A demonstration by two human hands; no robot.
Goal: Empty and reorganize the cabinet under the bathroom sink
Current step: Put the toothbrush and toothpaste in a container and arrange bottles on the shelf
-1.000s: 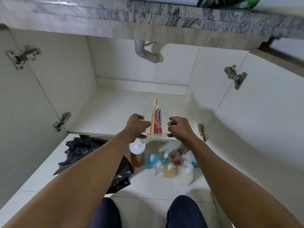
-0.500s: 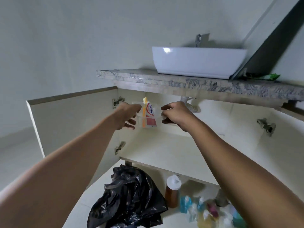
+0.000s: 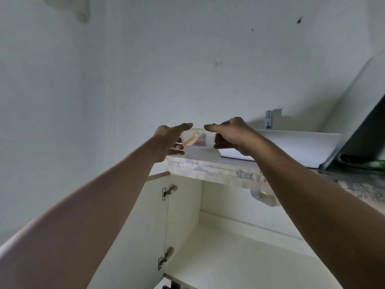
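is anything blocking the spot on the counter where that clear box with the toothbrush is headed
Nothing visible does. The clear box, gripped by the left hand and right hand, is right over the left end of the countertop. The white basin stands to its right, apart from that spot.

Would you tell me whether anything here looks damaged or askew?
The pale painted wall has a stained patch at top left and a dark chip at upper right; the orange toothbrush leans aslant in the clear plastic container.
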